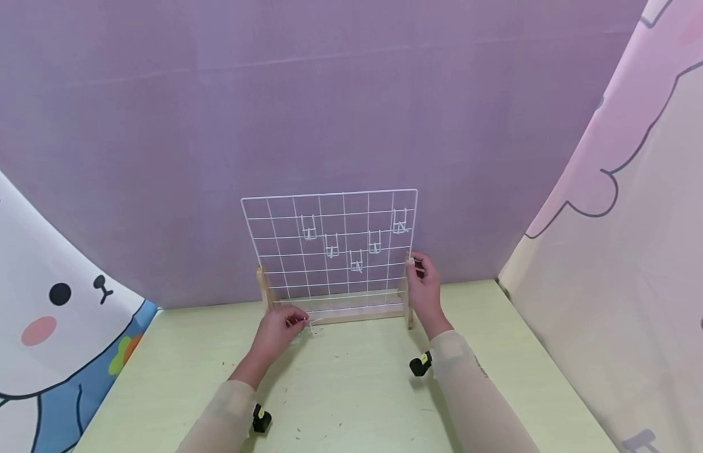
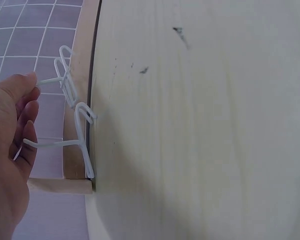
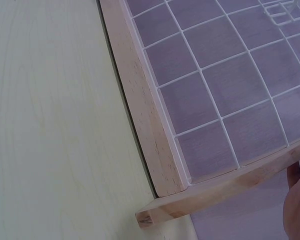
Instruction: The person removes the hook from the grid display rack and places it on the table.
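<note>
A white wire grid panel (image 1: 328,194) stands upright in a wooden base (image 1: 357,313) at the back of the table. Several white wire hooks (image 1: 309,234) hang on its upper half. Low at the panel's left, my left hand (image 1: 280,327) pinches a white wire hook (image 2: 51,80) by its stem; a second hook (image 2: 55,144) is held lower among the same fingers. On the right, my right hand (image 1: 426,290) grips the rack's edge near the top of the wooden upright (image 1: 408,305). Its fingers are partly hidden behind that upright in the right wrist view.
The pale wooden table (image 1: 351,390) carries dark marks and small specks in front of the rack. Close behind rises a purple cloth backdrop (image 1: 328,113). Printed cloth panels border the left (image 1: 62,327) and right (image 1: 623,264) sides.
</note>
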### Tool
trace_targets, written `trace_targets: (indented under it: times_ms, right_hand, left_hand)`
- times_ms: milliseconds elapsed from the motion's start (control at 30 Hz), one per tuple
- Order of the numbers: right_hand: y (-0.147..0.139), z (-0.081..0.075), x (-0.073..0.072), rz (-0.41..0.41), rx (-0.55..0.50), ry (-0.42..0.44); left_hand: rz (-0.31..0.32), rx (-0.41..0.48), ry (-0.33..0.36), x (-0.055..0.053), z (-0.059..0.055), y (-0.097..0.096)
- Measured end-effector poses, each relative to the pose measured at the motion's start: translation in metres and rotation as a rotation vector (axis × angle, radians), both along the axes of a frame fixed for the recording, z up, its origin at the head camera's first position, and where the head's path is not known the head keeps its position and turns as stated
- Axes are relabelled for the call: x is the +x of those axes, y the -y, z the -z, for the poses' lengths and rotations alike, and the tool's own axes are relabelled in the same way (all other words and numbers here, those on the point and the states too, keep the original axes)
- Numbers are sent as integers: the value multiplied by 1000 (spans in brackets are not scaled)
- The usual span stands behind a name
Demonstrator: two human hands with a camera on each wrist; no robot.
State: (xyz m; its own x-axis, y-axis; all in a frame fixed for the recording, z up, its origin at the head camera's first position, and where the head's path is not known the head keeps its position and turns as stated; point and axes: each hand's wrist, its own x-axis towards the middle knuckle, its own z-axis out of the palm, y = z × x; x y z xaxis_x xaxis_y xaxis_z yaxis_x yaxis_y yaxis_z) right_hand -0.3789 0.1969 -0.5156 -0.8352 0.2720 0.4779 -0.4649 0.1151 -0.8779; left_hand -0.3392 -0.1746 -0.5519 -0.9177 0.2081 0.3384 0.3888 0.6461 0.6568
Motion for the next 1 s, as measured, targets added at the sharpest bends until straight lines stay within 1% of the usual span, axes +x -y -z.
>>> trace_targets:
  times_ms: [200,567,800,933,1000]
  right_hand:
    - [0,1,0,-4,-10,21]
    - [-1,1,-2,-1,-3,-38]
    - [1,0,-2,15,-11,-11]
    - [2,-4,0,10,-20,2]
    - [4,-11,6,3,-23,1]
  left_hand:
    - [-8,-9,10,-1,3,-1]
    - [-13,-58,-29,-1,3,0]
    - [-15,-72,0,-2,6,-1]
    - [-16,-74,11,-1,6,-2]
    - [-20,-78,14,-1,7,-2]
